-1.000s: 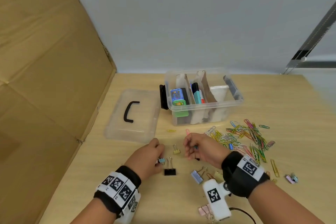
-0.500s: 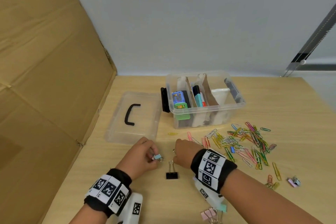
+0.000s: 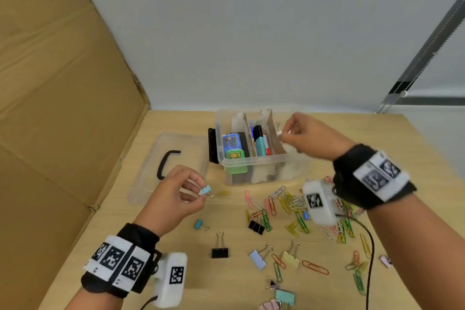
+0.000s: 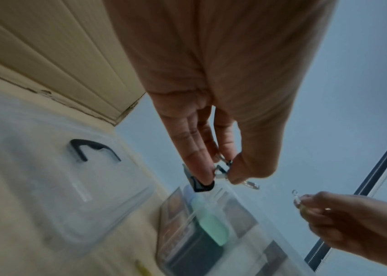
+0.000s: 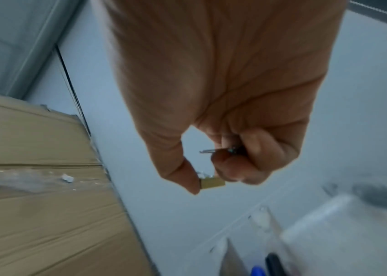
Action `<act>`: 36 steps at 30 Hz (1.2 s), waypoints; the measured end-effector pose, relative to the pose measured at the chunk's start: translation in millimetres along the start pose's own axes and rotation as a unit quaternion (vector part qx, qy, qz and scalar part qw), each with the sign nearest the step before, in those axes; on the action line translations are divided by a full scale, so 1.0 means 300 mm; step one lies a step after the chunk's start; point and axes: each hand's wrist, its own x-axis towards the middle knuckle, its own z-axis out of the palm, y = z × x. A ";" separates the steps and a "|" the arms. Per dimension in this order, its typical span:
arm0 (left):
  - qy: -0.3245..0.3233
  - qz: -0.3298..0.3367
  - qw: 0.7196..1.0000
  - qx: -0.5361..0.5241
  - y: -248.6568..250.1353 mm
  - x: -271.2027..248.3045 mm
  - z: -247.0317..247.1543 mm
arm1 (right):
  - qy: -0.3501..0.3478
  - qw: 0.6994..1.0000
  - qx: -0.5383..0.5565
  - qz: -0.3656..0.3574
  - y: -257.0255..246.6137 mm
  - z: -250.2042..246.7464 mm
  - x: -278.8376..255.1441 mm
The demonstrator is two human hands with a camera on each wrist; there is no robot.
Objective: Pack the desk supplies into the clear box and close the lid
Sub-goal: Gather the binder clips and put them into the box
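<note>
Our right hand [image 3: 305,137] is above the right compartment of the clear box [image 3: 261,166], thumb and fingers pinching a small yellow binder clip [image 5: 212,183]; the wrist view shows also a thin metal wire deeper between the curled fingers, maybe a 2nd clip, we cannot tell. Our left hand [image 3: 176,196] hovers above the table [image 3: 176,272], between the lid [image 3: 151,184] and the box, and pinches a light blue binder clip [image 3: 205,190] with thumb and fingertips.

Progress, as we judge it: approx. the first part is done. In the box, left compartment has a blue item and a green item [image 3: 235,156], middle compartment has markers [image 3: 261,143]. The right compartment is mostly hidden by the hand, so its content is not clear.

What is left is a lot. Still on the table: two black binder clips [image 3: 220,252], a blue one [image 3: 198,224], a lilac one [image 3: 258,259], a yellow one [image 3: 290,259], some pink and mint ones at the near edge, and a big scatter of coloured paper clips [image 3: 297,206] in front of the box and to the right. The lid lies flat, handle [image 3: 167,162] up, just left of the box, so closing is not yet started.

Next we probably drop both clips in the box, then collect the rest; paper clips are small and many, so they need several grabs.
</note>
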 end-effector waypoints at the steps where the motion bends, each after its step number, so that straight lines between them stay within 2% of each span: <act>1: 0.006 0.003 1.000 -0.002 0.014 0.009 -0.003 | 0.021 1.000 -0.015 0.010 0.000 -0.024 0.044; 8: 0.026 0.020 0.999 -0.003 0.087 0.043 0.017 | -0.029 0.980 -0.173 0.098 -0.003 -0.060 0.299; 14: 0.030 0.022 0.999 -0.004 0.112 0.043 0.061 | -0.053 0.981 -0.155 0.107 0.020 -0.063 0.333; 16: 0.031 0.023 0.999 -0.002 0.114 0.042 0.076 | -0.026 0.987 -0.124 0.103 0.049 -0.068 0.320; 19: 0.035 0.013 0.999 0.006 0.107 0.040 0.101 | 0.064 0.996 -0.027 0.048 0.122 -0.056 0.246; 21: 0.039 0.005 0.999 0.010 0.106 0.038 0.120 | 0.138 0.988 -0.066 -0.002 0.190 -0.022 0.184; 23: 0.038 0.001 0.999 0.007 0.116 0.043 0.138 | 0.202 0.967 -0.145 -0.055 0.257 0.019 0.128; 24: 0.035 0.003 0.999 0.010 0.128 0.052 0.148 | 0.207 0.960 -0.177 -0.068 0.290 0.041 0.108; 26: 0.025 0.013 0.999 0.030 0.166 0.088 0.170 | 0.173 0.963 -0.196 -0.066 0.345 0.085 0.092; 28: 0.017 0.024 0.998 0.050 0.224 0.149 0.195 | 0.151 0.975 -0.154 -0.056 0.370 0.118 0.087; 30: 0.020 0.035 0.996 0.074 0.292 0.231 0.225 | 0.160 0.979 -0.113 -0.056 0.377 0.135 0.087; 33: 0.034 0.043 0.993 0.107 0.375 0.388 0.284 | 0.170 0.980 -0.094 -0.052 0.371 0.141 0.080; 36: 0.016 0.049 0.981 0.186 0.415 0.547 0.347 | 0.173 0.979 -0.089 -0.056 0.369 0.142 0.076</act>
